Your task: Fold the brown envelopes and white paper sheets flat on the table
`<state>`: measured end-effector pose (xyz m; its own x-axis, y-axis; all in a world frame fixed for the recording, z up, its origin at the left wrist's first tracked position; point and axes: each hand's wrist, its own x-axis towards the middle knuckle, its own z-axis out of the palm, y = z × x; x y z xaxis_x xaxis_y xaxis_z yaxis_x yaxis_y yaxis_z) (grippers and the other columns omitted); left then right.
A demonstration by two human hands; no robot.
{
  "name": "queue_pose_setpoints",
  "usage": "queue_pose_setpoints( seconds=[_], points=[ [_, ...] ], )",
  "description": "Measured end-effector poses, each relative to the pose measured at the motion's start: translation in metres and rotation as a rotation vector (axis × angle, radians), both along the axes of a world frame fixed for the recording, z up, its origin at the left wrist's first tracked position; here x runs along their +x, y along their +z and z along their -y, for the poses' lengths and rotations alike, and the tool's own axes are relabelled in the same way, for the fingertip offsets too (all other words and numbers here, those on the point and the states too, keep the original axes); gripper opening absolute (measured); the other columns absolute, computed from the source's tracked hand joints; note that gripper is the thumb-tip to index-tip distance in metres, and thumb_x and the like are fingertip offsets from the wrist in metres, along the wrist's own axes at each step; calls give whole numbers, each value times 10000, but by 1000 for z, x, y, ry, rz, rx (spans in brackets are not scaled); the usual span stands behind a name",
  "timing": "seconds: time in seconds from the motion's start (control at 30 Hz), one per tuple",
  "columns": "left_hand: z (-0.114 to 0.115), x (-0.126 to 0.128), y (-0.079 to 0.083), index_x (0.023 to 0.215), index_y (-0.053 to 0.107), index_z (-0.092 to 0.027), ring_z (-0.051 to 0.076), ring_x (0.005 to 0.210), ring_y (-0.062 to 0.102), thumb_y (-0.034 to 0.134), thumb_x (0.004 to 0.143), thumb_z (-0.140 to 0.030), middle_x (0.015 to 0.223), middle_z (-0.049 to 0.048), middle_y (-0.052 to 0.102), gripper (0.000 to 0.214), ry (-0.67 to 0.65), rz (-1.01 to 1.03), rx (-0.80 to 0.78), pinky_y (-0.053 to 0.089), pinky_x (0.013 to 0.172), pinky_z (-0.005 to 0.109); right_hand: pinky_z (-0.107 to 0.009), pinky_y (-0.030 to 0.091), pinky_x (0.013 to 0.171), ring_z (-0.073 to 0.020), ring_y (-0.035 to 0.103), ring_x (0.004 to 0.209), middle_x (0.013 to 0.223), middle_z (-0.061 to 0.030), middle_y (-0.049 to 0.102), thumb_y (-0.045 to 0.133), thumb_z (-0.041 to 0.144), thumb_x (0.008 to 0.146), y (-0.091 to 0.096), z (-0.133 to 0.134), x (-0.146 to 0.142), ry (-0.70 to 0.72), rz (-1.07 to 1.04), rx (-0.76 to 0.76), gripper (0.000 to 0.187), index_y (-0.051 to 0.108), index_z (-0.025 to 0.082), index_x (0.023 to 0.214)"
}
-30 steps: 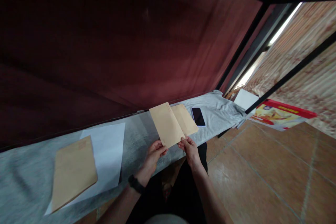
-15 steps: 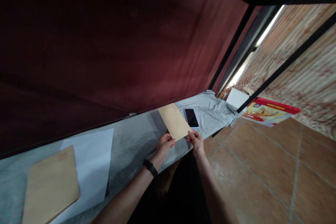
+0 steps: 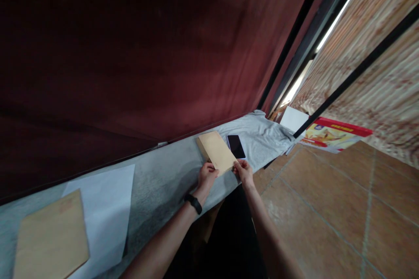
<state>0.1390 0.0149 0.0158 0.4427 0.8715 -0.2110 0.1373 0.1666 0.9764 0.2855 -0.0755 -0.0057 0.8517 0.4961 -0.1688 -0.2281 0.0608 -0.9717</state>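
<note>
A tan kraft-paper envelope (image 3: 218,151) is in both my hands over the cloth-covered ledge. My left hand (image 3: 208,174) pinches its near left corner, with a dark band on that wrist. At the near right corner my right hand (image 3: 242,171) has its thumb and fingers closed on the paper. Along the envelope's left side shows a darker, shaded face, perhaps a part folded down or hanging open; I cannot tell which. Just beyond the right hand lies a phone (image 3: 236,146) with a dark screen, close to the envelope's right edge.
To the left, more tan envelopes (image 3: 52,235) lie on white paper sheets (image 3: 109,213). Grey cloth (image 3: 266,133) covers the ledge's far right end. A dark red panel (image 3: 163,65) rises behind it. A red and yellow printed box (image 3: 337,134) stands on the tiled floor (image 3: 321,200).
The envelope has tilted, so its shaded left side now shows. Both hands keep their hold at its near corners. The whole view has shifted slightly.
</note>
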Motion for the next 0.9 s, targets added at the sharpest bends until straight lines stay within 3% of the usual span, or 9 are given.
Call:
queue_pose_setpoints(
  seconds=[0.17,0.3,0.47,0.6,0.73,0.9],
  points=[
    [1,-1,-6,860,571,-206,146,575,598,735,655,-182,617,-46,605,263,-3,-85,71,408,576,236,-208,456,428,-108,552,419,525,74,618,830,530,599,-7,1,2,6,4,-31,532,622,186,949],
    [4,-6,-8,1010,566,-195,159,634,615,709,697,-145,679,-41,615,348,-13,-145,163,442,636,255,-208,451,419,-103,536,399,512,75,608,817,538,597,-10,1,4,24,5,-52,536,630,176,945],
    [12,-14,-13,1254,522,-203,218,967,661,687,720,-103,1088,67,666,568,-57,-179,365,499,841,319,-212,466,434,-102,539,415,520,71,605,808,549,599,-12,1,6,43,19,-79,509,639,182,907],
    [15,-16,-16,1343,468,-196,261,1125,634,650,811,-135,1270,124,623,566,-192,-354,614,505,916,358,-214,459,421,-107,539,411,521,72,601,807,537,601,-11,0,7,46,34,-101,486,636,191,897],
    [13,-17,-14,1327,459,-202,243,1147,630,608,880,-132,1268,115,628,476,-285,-516,750,509,916,339,-216,464,414,-103,532,400,531,69,604,796,518,609,-10,-1,7,46,45,-116,453,631,197,882],
    [9,-17,-12,1206,520,-219,217,1094,650,578,901,-108,1193,80,657,330,-297,-563,770,509,899,323,-207,460,411,-101,532,404,522,73,590,773,495,635,-11,-2,7,41,58,-123,415,630,197,886]
  ],
)
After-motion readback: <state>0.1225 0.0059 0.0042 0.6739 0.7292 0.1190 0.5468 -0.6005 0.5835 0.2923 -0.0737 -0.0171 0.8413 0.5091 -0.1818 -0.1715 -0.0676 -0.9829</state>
